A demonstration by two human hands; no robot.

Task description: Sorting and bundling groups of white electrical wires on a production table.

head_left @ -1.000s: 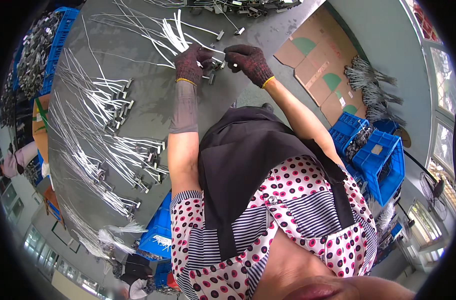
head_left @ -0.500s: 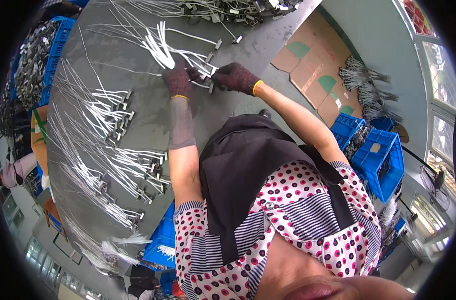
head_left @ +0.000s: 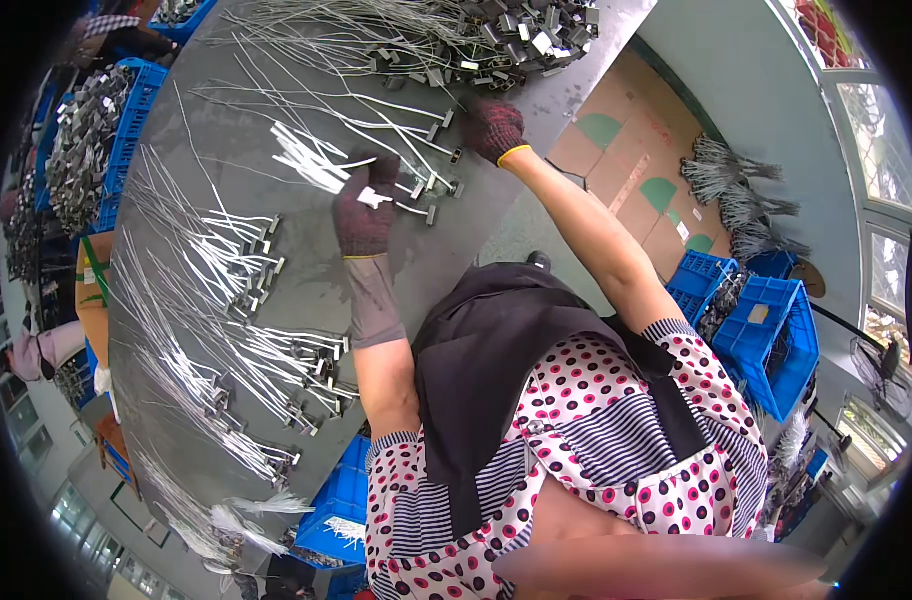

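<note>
Grey worktable point(head_left: 306, 300): left hand point(head_left: 366, 205) fingers grip white ties point(head_left: 311, 165); right hand point(head_left: 496, 130) fingers unclear.

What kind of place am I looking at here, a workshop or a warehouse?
Most likely a small factory assembly bench: the grey worktable is covered with rows of wire leads with metal end pieces, a heap of unsorted ones lies at the far edge, and blue plastic crates stand on the floor.

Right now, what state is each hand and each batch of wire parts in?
Left hand: gloved, closed on a white strip bundle.
Right hand: gloved, reaching at the far heap; grip unclear.
Far heap: tangled, unsorted.
Wire rows: laid out in fanned groups on the table.
Blue crates: upright, part filled.
</note>
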